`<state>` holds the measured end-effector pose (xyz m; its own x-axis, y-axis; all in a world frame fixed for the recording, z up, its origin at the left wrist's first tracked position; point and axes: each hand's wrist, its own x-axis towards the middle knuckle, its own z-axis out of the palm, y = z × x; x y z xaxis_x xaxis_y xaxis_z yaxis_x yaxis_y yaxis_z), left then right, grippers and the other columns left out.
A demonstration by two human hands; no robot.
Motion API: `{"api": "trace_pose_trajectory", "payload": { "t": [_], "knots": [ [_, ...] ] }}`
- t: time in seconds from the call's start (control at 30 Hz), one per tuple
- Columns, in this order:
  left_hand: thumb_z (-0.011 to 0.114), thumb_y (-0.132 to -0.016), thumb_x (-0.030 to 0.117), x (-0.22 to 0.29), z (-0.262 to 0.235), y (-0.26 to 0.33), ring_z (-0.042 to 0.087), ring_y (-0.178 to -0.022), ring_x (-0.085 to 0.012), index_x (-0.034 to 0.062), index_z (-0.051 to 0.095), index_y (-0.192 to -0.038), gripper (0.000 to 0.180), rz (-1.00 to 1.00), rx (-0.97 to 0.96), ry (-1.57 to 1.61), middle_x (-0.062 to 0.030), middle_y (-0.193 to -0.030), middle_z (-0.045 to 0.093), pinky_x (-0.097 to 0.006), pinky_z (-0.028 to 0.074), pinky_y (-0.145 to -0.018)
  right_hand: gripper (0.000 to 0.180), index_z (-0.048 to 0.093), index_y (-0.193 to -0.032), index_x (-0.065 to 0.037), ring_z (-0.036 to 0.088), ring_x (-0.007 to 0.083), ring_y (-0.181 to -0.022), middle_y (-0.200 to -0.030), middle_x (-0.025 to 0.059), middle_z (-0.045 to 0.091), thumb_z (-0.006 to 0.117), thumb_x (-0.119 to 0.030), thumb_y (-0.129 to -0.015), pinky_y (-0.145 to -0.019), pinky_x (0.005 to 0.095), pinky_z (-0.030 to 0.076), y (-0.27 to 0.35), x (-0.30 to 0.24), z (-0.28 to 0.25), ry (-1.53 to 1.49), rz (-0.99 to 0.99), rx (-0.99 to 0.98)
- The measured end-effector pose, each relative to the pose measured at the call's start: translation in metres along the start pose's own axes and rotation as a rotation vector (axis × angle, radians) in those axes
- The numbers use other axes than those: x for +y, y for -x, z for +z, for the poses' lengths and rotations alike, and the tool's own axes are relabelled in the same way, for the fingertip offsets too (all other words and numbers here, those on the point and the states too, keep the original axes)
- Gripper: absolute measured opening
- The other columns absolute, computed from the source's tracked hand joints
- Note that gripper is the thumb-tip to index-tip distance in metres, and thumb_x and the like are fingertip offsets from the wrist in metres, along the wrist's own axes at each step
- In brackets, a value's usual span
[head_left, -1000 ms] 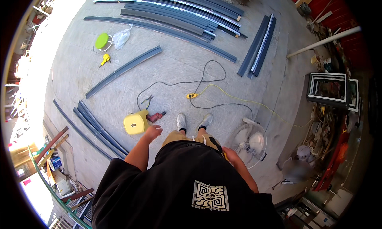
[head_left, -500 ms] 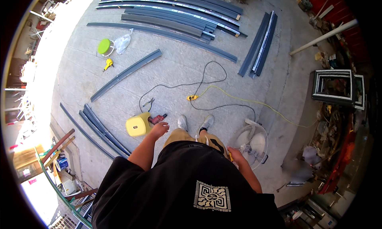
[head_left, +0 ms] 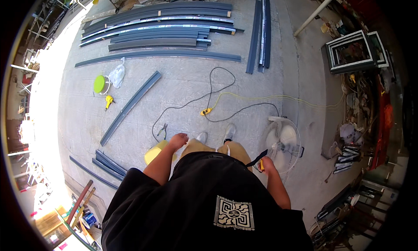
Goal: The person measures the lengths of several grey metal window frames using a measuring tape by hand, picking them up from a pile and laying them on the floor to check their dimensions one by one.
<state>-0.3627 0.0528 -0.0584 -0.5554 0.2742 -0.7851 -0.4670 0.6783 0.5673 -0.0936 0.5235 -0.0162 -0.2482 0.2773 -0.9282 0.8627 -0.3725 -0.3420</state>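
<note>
While the right hand (head_left: 268,165) gripped a yellow-handled item (head_left: 261,165) beside the shorts (head_left: 235,151), the left hand (head_left: 178,140) hung loosely open, seemingly empty, near the yellow stool (head_left: 154,153); the looped black cord (head_left: 210,93) ahead of the shoes (head_left: 230,131) could have snagged a step, causing a stumble.

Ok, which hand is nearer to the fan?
Right. The right hand is just off the lower left edge of the fan in the picture; the left hand is farther left, by the yellow stool.
</note>
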Motion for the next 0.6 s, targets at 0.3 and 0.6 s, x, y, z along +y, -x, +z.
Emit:
{"api": "trace_pose_trajectory", "payload": {
  "t": [0.3,0.6],
  "knots": [
    [0.069,-0.087,0.019,-0.115,-0.096,-0.046,0.071,-0.096,-0.025,0.0046,0.068,-0.117,0.033,0.19,0.006,-0.178,-0.0135,-0.108,0.072,-0.036,0.056,-0.082,0.047,0.06,-0.122,-0.008,0.065,0.0258,-0.07,-0.084,0.0115,0.066,0.049,-0.049,-0.103,-0.063,0.0411,0.053,0.063,0.138,0.119,0.434,-0.052,-0.182],
    [0.068,-0.078,0.014,-0.15,-0.127,-0.056,0.069,-0.092,-0.0328,0.0071,0.072,-0.094,0.018,0.577,-0.2,-1.125,-0.0118,-0.094,0.069,-0.041,0.057,-0.075,0.057,0.052,-0.14,0.0,0.064,0.0316,-0.111,-0.128,0.0186,0.064,0.047,-0.045,-0.105,-0.096,0.042,0.05,0.102,0.163,0.199,-0.014,0.118,-0.014]
  ]
}}
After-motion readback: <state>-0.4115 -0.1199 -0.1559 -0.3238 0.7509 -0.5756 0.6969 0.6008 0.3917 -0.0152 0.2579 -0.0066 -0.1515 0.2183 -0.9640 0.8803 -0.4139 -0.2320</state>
